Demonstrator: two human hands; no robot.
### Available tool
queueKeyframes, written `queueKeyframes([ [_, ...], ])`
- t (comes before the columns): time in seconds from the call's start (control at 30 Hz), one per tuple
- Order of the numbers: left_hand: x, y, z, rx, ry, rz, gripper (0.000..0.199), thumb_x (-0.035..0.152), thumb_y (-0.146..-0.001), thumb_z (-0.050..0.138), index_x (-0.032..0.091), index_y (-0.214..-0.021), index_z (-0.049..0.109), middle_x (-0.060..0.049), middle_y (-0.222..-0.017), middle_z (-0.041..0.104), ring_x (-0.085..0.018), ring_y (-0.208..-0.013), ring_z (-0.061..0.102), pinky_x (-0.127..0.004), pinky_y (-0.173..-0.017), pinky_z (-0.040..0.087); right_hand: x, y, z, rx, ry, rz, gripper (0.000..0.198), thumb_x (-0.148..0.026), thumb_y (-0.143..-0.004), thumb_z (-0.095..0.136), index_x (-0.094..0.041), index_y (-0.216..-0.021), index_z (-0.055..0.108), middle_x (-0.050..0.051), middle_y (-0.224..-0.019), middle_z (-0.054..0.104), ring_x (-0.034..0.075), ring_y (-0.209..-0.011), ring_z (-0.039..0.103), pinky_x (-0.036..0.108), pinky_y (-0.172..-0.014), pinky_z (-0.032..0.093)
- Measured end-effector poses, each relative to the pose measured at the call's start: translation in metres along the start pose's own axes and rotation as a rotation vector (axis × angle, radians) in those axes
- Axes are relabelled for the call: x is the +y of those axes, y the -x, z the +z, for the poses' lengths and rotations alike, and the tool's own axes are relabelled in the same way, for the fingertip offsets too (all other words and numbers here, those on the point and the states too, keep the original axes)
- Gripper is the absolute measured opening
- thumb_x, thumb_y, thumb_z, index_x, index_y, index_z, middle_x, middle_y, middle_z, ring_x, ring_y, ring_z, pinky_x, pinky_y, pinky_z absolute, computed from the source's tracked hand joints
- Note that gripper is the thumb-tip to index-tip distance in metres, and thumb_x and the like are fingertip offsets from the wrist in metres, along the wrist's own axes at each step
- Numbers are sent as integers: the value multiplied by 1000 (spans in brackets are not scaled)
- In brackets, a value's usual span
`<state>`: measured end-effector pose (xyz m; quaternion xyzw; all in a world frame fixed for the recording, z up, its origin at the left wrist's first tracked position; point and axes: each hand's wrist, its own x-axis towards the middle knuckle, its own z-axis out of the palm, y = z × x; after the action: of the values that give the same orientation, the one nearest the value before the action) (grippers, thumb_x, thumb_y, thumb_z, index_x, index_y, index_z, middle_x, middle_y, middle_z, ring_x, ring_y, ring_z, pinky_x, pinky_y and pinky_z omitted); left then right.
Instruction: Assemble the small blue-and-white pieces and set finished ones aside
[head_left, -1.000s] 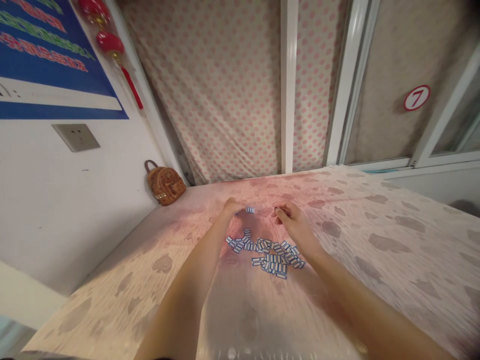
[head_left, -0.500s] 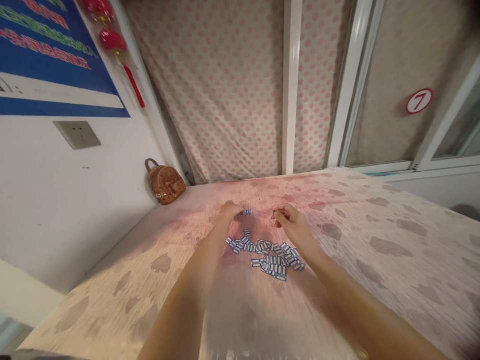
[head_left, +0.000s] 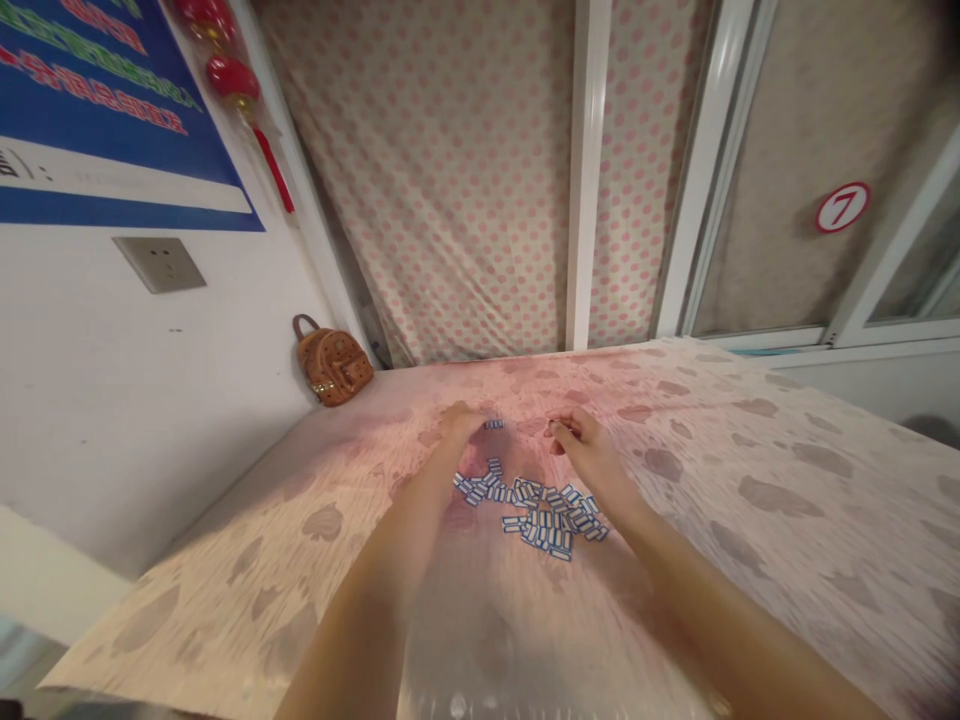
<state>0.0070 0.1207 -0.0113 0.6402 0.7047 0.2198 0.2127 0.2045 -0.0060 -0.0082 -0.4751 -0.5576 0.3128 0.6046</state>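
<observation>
Small white tiles with blue edges point(head_left: 546, 525) lie in a loose pile on the cloth-covered table point(head_left: 480, 620), close to my forearms. A short row of several such tiles point(head_left: 494, 424) stands apart, beyond the pile. My left hand point(head_left: 460, 420) rests at the left end of that row, its fingertips near or against it; most of its fingers are hidden. To the right of the row, my right hand point(head_left: 579, 430) is closed in a pinch, thumb against fingers. Something small and dark shows at its fingertips, too small to name.
A small brown backpack-shaped bag point(head_left: 334, 366) sits at the table's back left corner against the wall. Behind the table hangs a dotted curtain point(head_left: 465, 200). A socket point(head_left: 160, 265) and a blue poster point(head_left: 112, 130) are on the left wall.
The view has shifted slightly. Both hands, the short row and the tile pile look nearly the same as before.
</observation>
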Motion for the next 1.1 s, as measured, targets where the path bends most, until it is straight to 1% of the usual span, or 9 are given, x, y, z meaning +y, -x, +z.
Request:
queueKeyframes([
  [0.17, 13, 17, -17, 133, 33, 81, 27, 39, -70, 74, 17, -84, 71, -9, -90, 73, -25, -96, 66, -26, -72, 47, -2, -1, -1, -9, 6, 6, 23, -41, -74, 53, -20, -85, 55, 1, -73, 62, 14, -55, 57, 30, -57, 47],
  [0.33, 9, 58, -10, -56, 90, 247, 17, 28, -73, 69, 16, -84, 72, -2, -84, 73, -15, -80, 66, -20, -68, 46, -4, -1, -1, 8, -6, -1, 18, -37, -75, 52, -21, -84, 55, 0, -71, 60, 14, -55, 55, 29, -58, 46],
  [0.4, 2, 80, -3, -221, 164, 338, 22, 32, -72, 70, 14, -85, 72, -3, -80, 72, -16, -75, 65, -22, -65, 45, -3, -1, -1, 12, -7, 2, 17, -36, -76, 52, -21, -83, 54, 0, -70, 60, 14, -55, 55, 29, -57, 46],
  [0.5, -5, 107, 5, -349, 182, 435, 35, 39, -65, 77, 15, -90, 71, -6, -87, 72, -18, -79, 64, -25, -68, 46, -1, -1, 0, 20, 2, 0, 16, -33, -76, 51, -20, -84, 54, -1, -71, 60, 13, -56, 56, 29, -58, 46],
  [0.63, -4, 122, 10, -324, 66, 464, 34, 32, -61, 79, 15, -89, 71, -7, -89, 70, -19, -81, 62, -26, -68, 44, 1, 0, 1, 9, 23, 8, 14, -32, -76, 51, -21, -84, 55, -1, -70, 60, 13, -54, 55, 28, -57, 46],
  [0.77, -4, 126, 12, -254, 68, 467, 24, 30, -66, 75, 15, -84, 68, -3, -82, 67, -16, -76, 58, -24, -62, 38, 3, 0, 0, -12, 59, -8, 13, -31, -77, 51, -21, -81, 57, 0, -69, 61, 13, -55, 55, 27, -57, 46],
  [0.87, -10, 122, 12, -228, 171, 476, 15, 28, -71, 71, 15, -76, 66, 0, -71, 62, -13, -66, 53, -23, -58, 34, 5, 2, 0, -79, 113, -3, 11, -29, -76, 55, -21, -78, 61, 0, -70, 64, 14, -60, 58, 28, -59, 46],
  [1.0, -17, 116, 13, -269, 336, 486, 23, 37, -73, 70, 14, -74, 68, 1, -64, 59, -12, -61, 51, -22, -55, 35, 7, 7, 4, -287, 147, 25, 9, -26, -71, 60, -21, -76, 66, 1, -72, 68, 17, -70, 62, 28, -65, 48],
  [1.1, -18, 115, 13, -307, 407, 481, 29, 43, -72, 71, 14, -74, 69, 0, -64, 60, -13, -61, 53, -22, -53, 36, 11, 12, 7, -411, 132, 96, 8, -29, -71, 61, -21, -73, 64, 0, -69, 68, 17, -64, 62, 28, -58, 48],
])
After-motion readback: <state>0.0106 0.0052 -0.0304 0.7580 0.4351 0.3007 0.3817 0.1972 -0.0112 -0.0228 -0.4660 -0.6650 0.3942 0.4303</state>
